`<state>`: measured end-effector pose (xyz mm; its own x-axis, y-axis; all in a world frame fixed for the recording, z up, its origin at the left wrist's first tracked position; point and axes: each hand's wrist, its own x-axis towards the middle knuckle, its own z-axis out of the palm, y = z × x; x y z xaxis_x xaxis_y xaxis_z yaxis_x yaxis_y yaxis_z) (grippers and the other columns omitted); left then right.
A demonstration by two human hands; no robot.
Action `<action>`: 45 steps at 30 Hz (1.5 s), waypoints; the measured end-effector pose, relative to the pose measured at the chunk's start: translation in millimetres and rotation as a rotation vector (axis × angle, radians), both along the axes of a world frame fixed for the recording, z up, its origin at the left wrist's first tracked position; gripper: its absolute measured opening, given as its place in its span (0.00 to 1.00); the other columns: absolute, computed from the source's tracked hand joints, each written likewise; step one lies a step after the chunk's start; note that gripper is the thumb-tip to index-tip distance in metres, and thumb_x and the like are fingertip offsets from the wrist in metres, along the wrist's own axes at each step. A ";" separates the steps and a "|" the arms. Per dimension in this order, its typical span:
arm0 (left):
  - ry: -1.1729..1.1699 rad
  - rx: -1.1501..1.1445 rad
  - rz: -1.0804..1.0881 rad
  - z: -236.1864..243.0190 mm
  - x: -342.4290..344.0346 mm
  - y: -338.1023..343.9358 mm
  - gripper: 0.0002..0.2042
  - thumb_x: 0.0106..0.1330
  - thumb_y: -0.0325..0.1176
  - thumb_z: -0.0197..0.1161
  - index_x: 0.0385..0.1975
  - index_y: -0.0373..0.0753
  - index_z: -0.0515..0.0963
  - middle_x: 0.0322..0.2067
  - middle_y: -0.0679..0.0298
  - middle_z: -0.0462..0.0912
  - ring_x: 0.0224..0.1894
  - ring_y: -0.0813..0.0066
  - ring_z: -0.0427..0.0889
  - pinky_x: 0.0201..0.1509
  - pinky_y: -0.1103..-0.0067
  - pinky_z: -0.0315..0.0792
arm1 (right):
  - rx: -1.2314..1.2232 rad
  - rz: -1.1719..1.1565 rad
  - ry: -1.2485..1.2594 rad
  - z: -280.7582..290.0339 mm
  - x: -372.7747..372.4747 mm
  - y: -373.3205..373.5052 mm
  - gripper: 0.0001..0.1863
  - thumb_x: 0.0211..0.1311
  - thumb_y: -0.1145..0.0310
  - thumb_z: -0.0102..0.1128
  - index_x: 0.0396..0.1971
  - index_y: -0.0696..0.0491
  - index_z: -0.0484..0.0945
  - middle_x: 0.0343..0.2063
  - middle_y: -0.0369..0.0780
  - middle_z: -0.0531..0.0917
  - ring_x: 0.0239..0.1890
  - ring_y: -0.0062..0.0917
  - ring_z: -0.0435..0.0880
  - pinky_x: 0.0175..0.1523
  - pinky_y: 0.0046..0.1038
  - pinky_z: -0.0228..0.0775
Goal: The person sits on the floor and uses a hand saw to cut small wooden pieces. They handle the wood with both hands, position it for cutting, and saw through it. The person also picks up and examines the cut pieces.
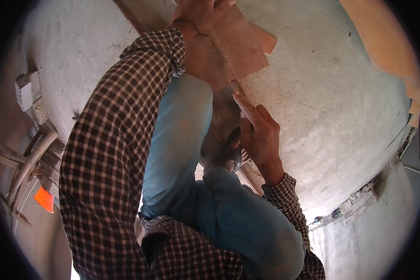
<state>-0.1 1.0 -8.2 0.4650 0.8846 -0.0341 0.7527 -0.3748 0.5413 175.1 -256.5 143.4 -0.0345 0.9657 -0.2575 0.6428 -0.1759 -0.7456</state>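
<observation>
Grey floor (322,102): we see it spread around the fingers of both hands, wide and rough, with pale dust just to the right of the right fingertips.
Blue trousers (177,135): the legs are bent, and one knee stands to the left of the right fingers, near to them.
Checked left sleeve (107,140): it rises on the left side and ends with a folded cuff behind the left hand.
Orange-brown board (387,37): it lies well apart from the fingers, far to their right.
Reddish sheet (242,46): it lies just beyond the right fingers and under the left hand; a dark uneven line crosses it.
Right hand (263,133): its fingers are closed narrowly around a thin tool, with the index finger stretched along it.
Left hand (198,14): it is upon the sheet, but the upper edge cuts its fingers, so we cannot tell how wide they stand.
Small reddish piece (267,41): it shows from beneath the sheet, beyond the right fingers.
Thin tool (236,87): its tip points from the right index finger toward the sheet; we cannot tell if they touch.
</observation>
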 end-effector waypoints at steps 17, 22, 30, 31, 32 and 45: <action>0.236 0.171 -0.187 -21.3 -24.7 -18.0 0.22 0.78 0.52 0.49 0.61 0.47 0.78 0.51 0.49 0.85 0.56 0.48 0.82 0.65 0.55 0.72 | -0.056 0.062 -0.043 35.5 35.4 -52.7 0.35 0.55 0.84 0.63 0.64 0.43 0.81 0.24 0.37 0.76 0.20 0.25 0.78 0.26 0.32 0.75; 0.222 0.023 -0.082 -12.5 -5.2 -3.8 0.22 0.77 0.51 0.47 0.62 0.47 0.76 0.52 0.50 0.84 0.57 0.48 0.82 0.64 0.55 0.72 | 0.016 -0.006 0.025 17.5 22.1 -27.5 0.24 0.65 0.83 0.59 0.61 0.53 0.83 0.21 0.39 0.75 0.20 0.22 0.71 0.24 0.27 0.64; 0.192 -0.110 -0.042 1.7 -14.0 -1.5 0.24 0.77 0.55 0.48 0.59 0.46 0.78 0.51 0.49 0.84 0.54 0.47 0.83 0.62 0.53 0.73 | -0.043 0.036 -0.081 37.0 26.3 -49.4 0.33 0.56 0.85 0.65 0.63 0.45 0.82 0.21 0.37 0.72 0.19 0.24 0.79 0.25 0.32 0.74; 0.177 -0.042 -0.055 4.3 -17.1 -4.2 0.25 0.76 0.56 0.48 0.59 0.46 0.78 0.51 0.49 0.84 0.54 0.46 0.83 0.62 0.53 0.73 | -0.049 0.033 -0.085 42.3 33.0 -58.7 0.33 0.55 0.84 0.65 0.63 0.44 0.82 0.20 0.37 0.72 0.18 0.24 0.78 0.25 0.32 0.74; 0.162 0.025 -0.069 6.9 -20.3 -6.7 0.25 0.75 0.57 0.49 0.60 0.45 0.78 0.52 0.48 0.84 0.53 0.46 0.83 0.62 0.53 0.73 | -0.054 0.042 -0.090 39.3 36.0 -59.8 0.34 0.54 0.84 0.66 0.62 0.44 0.83 0.19 0.36 0.71 0.18 0.24 0.78 0.26 0.32 0.74; 0.213 -0.020 -0.110 -5.4 -19.8 -3.4 0.22 0.74 0.52 0.53 0.60 0.46 0.77 0.55 0.50 0.83 0.52 0.47 0.85 0.61 0.56 0.75 | -0.022 0.044 -0.025 6.7 20.4 -34.5 0.35 0.54 0.84 0.63 0.64 0.43 0.81 0.21 0.36 0.72 0.19 0.24 0.77 0.24 0.32 0.74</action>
<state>-20.0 -2.4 -13.5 0.5390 0.8271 -0.1591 0.8060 -0.4516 0.3826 195.5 -291.0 150.1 -0.0700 0.9574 -0.2802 0.6684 -0.1635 -0.7256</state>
